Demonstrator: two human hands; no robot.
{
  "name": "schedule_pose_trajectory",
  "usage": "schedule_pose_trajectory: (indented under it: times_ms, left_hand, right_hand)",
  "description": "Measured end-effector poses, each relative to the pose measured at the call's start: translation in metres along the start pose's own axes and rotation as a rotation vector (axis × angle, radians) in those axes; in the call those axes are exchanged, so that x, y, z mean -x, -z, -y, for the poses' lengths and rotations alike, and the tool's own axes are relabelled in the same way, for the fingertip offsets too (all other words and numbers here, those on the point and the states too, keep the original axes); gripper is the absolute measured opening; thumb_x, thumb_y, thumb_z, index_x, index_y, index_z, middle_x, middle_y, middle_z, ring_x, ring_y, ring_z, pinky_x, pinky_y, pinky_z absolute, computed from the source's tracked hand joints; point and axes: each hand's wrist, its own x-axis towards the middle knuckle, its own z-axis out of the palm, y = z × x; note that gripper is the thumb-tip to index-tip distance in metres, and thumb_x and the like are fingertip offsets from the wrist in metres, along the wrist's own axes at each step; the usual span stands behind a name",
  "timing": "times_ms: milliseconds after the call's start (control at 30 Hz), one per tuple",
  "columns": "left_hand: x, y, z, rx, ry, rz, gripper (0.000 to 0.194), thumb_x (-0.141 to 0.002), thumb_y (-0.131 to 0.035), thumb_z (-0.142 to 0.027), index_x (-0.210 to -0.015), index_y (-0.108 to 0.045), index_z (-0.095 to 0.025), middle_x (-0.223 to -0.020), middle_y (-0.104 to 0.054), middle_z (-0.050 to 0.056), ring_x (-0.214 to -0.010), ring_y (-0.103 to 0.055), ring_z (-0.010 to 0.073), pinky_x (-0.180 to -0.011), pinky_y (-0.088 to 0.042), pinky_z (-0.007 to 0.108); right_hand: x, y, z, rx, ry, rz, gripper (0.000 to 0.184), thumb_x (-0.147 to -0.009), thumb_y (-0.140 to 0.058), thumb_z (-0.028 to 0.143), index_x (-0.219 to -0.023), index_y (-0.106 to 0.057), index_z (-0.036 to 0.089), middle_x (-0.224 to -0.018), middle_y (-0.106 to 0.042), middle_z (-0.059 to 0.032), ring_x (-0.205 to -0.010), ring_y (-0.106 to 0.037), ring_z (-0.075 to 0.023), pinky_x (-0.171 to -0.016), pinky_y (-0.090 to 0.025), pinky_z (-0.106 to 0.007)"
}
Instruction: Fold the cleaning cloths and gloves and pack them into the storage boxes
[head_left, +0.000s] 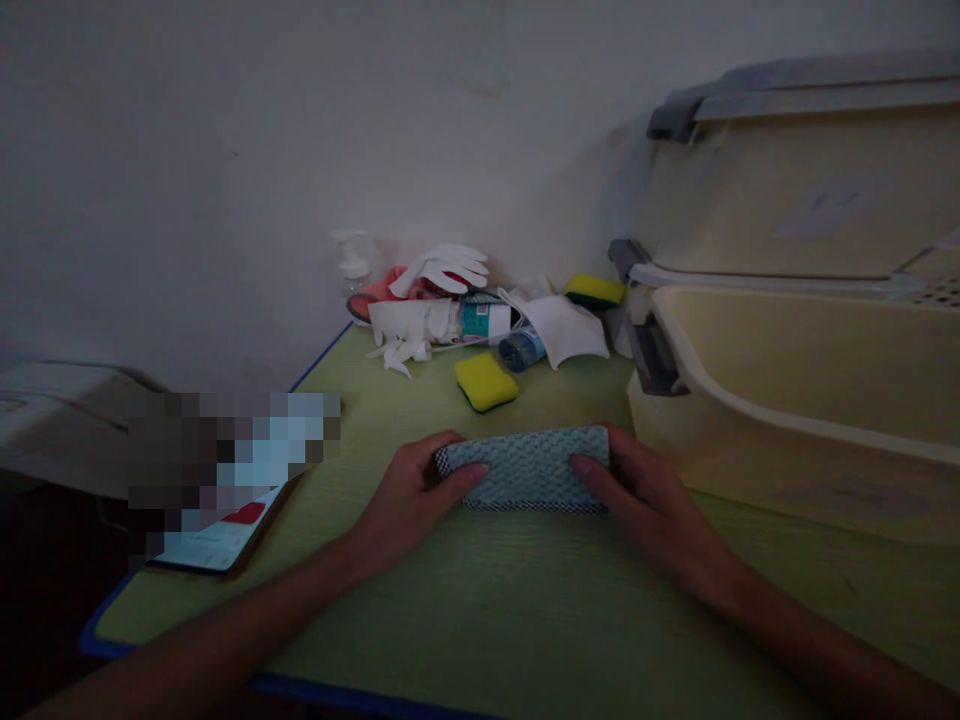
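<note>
Between my two hands is a folded light blue-grey cleaning cloth (532, 470) with a textured weave and a dark checkered edge. It is held up above the green table (480, 610). My left hand (420, 490) grips its left end, thumb on the near face and fingers behind. On the right end, my right hand (637, 490) is closed the same way, its fingers partly hidden by the cloth. A yellow sponge (486, 382) with a dark underside lies on the table just beyond the cloth.
A large cream bin (787, 480) with its lid (802, 190) raised stands at right. Against the wall lie white gloves (442, 270), a blue bottle (523, 349), a white cloth (570, 330), another sponge (595, 291) and a pump bottle (354, 262). A phone (217, 540) lies at left.
</note>
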Motion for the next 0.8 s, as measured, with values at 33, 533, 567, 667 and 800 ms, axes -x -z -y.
schedule_pose_trajectory:
  times_ms: [33,533,567,667,800]
  left_hand:
    - [0.000,-0.001,0.000,0.045,0.004,-0.025,0.026,-0.073,-0.058,-0.039,-0.064,-0.053,-0.016,-0.052,-0.042,-0.006,-0.048,-0.041,0.0077,-0.043,-0.034,0.018]
    - [0.000,-0.005,-0.007,0.316,0.180,-0.090,0.035,-0.068,-0.060,-0.048,-0.064,-0.037,-0.021,-0.037,-0.047,-0.010,-0.023,-0.038,0.0063,-0.021,-0.025,0.014]
    - [0.000,-0.005,-0.008,0.322,0.179,-0.093,0.036,-0.068,-0.060,-0.047,-0.064,-0.036,-0.021,-0.036,-0.046,-0.010,-0.023,-0.038,0.0061,-0.020,-0.025,0.013]
    - [-0.001,-0.004,-0.007,0.322,0.177,-0.085,0.035,-0.069,-0.060,-0.047,-0.065,-0.037,-0.021,-0.038,-0.045,-0.011,-0.023,-0.038,0.0056,-0.020,-0.026,0.013]
    - [-0.002,-0.003,-0.004,0.329,0.188,-0.083,0.038,-0.069,-0.059,-0.053,-0.065,-0.039,-0.020,-0.043,-0.041,-0.011,-0.026,-0.040,0.0059,-0.021,-0.032,0.015]
  right_hand:
    - [0.000,-0.001,0.000,-0.061,-0.030,0.024,0.024,-0.082,-0.049,0.040,-0.071,-0.043,0.021,-0.063,-0.053,0.0018,-0.054,-0.055,-0.0114,-0.048,-0.048,-0.024]
    - [0.002,-0.011,0.006,-0.433,-0.254,0.153,0.033,-0.077,-0.052,0.051,-0.080,-0.040,0.021,-0.039,-0.049,0.0101,-0.023,-0.040,-0.0073,-0.024,-0.028,-0.016]
    - [0.002,-0.012,0.007,-0.443,-0.254,0.158,0.033,-0.077,-0.053,0.051,-0.080,-0.040,0.021,-0.039,-0.049,0.0100,-0.024,-0.041,-0.0071,-0.024,-0.029,-0.015]
    - [0.002,-0.012,0.006,-0.481,-0.247,0.177,0.034,-0.077,-0.053,0.050,-0.085,-0.041,0.020,-0.042,-0.053,0.0086,-0.027,-0.044,-0.0070,-0.027,-0.034,-0.016]
    - [0.002,-0.010,0.007,-0.539,-0.238,0.218,0.040,-0.072,-0.061,0.050,-0.090,-0.041,0.020,-0.047,-0.054,0.0083,-0.031,-0.047,-0.0073,-0.031,-0.037,-0.017]
